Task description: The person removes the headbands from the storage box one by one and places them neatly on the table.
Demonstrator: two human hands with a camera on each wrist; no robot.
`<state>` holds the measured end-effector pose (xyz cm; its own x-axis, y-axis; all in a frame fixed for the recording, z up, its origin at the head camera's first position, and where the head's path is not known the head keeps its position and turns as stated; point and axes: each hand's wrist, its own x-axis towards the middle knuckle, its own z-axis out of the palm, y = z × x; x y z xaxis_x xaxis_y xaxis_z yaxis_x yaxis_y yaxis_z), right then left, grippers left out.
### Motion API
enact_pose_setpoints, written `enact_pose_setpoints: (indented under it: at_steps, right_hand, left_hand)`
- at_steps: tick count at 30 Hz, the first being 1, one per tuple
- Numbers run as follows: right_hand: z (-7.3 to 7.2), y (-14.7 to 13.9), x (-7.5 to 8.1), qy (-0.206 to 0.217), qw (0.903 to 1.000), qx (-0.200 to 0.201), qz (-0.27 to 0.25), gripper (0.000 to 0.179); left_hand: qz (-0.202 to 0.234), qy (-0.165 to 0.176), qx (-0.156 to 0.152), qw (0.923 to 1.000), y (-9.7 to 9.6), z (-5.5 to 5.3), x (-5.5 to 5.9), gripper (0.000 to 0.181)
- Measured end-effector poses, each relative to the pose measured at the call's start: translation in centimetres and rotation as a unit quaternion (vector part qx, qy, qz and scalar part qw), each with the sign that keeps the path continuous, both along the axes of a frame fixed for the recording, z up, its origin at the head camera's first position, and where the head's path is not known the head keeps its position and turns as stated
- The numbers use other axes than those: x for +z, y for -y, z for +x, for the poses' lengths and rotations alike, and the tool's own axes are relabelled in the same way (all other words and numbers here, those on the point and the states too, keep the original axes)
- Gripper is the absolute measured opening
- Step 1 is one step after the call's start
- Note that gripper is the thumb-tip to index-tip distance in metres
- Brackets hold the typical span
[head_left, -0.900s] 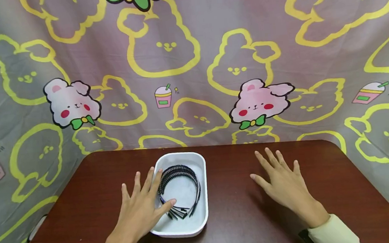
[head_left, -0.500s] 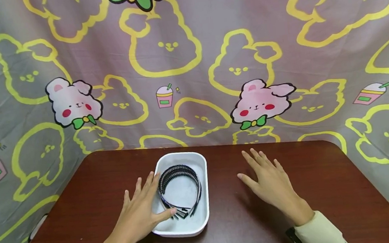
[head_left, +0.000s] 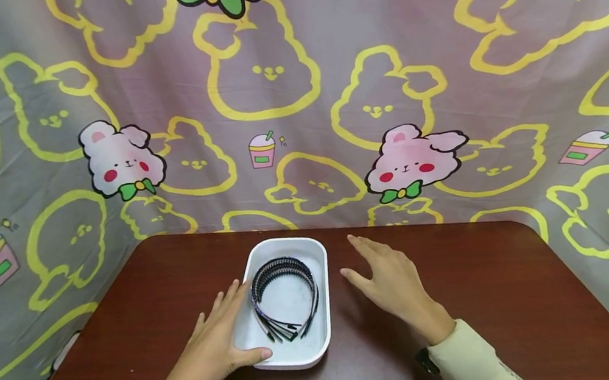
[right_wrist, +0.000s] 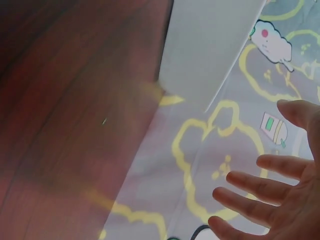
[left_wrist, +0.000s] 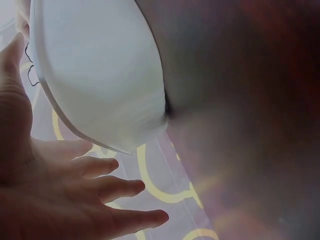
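A white rectangular basin stands on the table with several dark headbands nested inside it. The headbands have toothed, ridged bands, and their tips gather near the front of the basin. Along the basin's left side is my left hand, fingers spread and thumb over the front left rim. The left wrist view shows this hand with straight fingers beside the white outer wall. My right hand hovers to the right of the basin, apart from it, with relaxed fingers and nothing held.
The dark reddish-brown table extends on both sides of the basin. A grey-pink curtain with yellow outlines and rabbit prints hangs behind it. A dark band shows at the right wrist.
My right hand has moved left toward the basin. My left hand has shifted slightly down and left, its thumb now over the front left rim instead of the headbands. The headbands stay put.
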<state>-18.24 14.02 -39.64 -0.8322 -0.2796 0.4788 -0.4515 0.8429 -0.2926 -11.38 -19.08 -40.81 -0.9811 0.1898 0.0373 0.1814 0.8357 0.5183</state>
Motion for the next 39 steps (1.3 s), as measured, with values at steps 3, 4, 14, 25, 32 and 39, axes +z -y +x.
enact_pose_setpoints:
  at_steps: [3,4,14,25,32,39]
  right_hand:
    - [-0.3,1.0,0.0,-0.010,0.9998,0.006,-0.013,0.065]
    - [-0.4,1.3,-0.1,-0.013,0.9998,0.008,-0.016,0.064]
    - [-1.6,4.4,-0.4,-0.023,0.9975,0.065,-0.019,0.051]
    - [-3.5,6.5,-0.5,0.030,0.9848,0.155,-0.073,0.049]
    - [-4.9,7.7,-0.8,0.068,0.9742,0.194,-0.093,0.041]
    - [-6.2,8.7,-0.8,0.103,0.9685,0.208,-0.091,0.037]
  left_hand:
    - [0.025,0.008,-0.004,0.9996,0.2,0.2,-0.2,0.122]
    - [0.035,0.009,-0.006,0.9993,0.3,0.3,-0.2,0.122]
    - [0.125,0.020,-0.025,0.9917,1.0,0.8,-0.9,0.124]
    - [0.147,0.047,-0.010,0.9879,1.0,0.6,-1.4,0.128]
    - [0.164,0.061,-0.008,0.9846,1.1,0.5,-1.7,0.132]
    - [0.172,0.066,-0.016,0.9828,1.2,0.4,-1.7,0.130]
